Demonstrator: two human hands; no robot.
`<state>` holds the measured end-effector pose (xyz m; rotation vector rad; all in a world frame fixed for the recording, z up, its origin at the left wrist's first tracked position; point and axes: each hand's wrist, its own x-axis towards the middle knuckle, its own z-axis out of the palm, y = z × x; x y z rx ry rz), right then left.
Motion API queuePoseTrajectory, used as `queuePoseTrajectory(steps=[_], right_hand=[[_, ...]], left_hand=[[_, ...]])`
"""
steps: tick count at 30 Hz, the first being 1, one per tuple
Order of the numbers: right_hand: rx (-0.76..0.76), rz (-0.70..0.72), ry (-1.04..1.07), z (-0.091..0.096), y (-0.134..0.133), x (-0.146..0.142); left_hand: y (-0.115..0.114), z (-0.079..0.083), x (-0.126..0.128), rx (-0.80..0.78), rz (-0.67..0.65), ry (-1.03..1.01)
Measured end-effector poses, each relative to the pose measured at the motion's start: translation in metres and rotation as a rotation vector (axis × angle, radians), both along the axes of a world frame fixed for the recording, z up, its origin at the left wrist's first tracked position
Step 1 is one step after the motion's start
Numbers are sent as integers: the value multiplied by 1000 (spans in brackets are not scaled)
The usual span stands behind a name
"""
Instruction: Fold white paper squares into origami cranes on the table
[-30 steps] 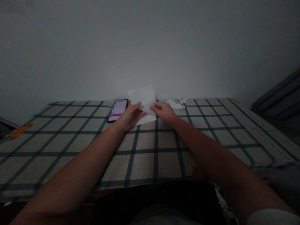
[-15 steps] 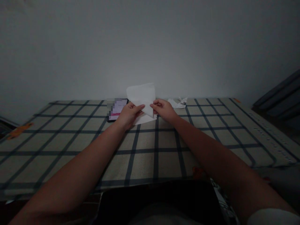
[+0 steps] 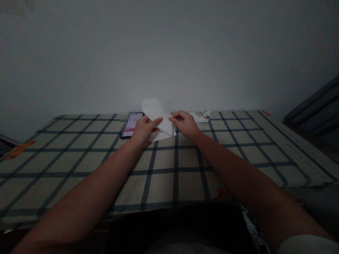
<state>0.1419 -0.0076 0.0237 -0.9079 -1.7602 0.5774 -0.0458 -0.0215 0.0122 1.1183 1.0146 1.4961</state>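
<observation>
Head camera view: a thin white sheet of paper (image 3: pixel 155 109) is held just above the far middle of a cream cloth with dark blue checks (image 3: pixel 162 187), close to a plain grey wall (image 3: pixel 169 53). The person's left hand (image 3: pixel 143 129) grips its left side, thumb on top; the right hand (image 3: pixel 186 123) pinches its right edge between thumb and fingertips. Half a second ago the sheet's far right corner stood up; now it has dropped, and the far left part curls upward. This suggests the sheet is mid-bend, its shape unsettled. A flat white piece of paper (image 3: pixel 160 136) shows beneath; whether the two are joined, I cannot tell. To the left lies a black-edged phone with a lit screen (image 3: pixel 134 122); to the right, a crumpled white paper scrap (image 3: pixel 203 117).
</observation>
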Motion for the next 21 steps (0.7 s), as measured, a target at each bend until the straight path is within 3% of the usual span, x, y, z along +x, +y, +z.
queuePoseTrajectory(steps=[5,8,11,14,17,21], right_hand=[[-8,13,14,-3,1,-2],[-153,71,54,-7,3,-3],[-142,46,-3,-5,6,3],[-37,-135,-247,2,9,19],[-33,-351,-662,6,7,33],[-104,-437,-1003,1,-1,34]], left_hand=[[-1,0,1,-40,-46,2],[-4,1,4,-94,-204,-51],[-6,2,6,-133,-313,-75],[-2,1,5,-128,-257,-74],[3,-1,1,-134,-126,-120],[5,-1,0,-156,-68,-132]])
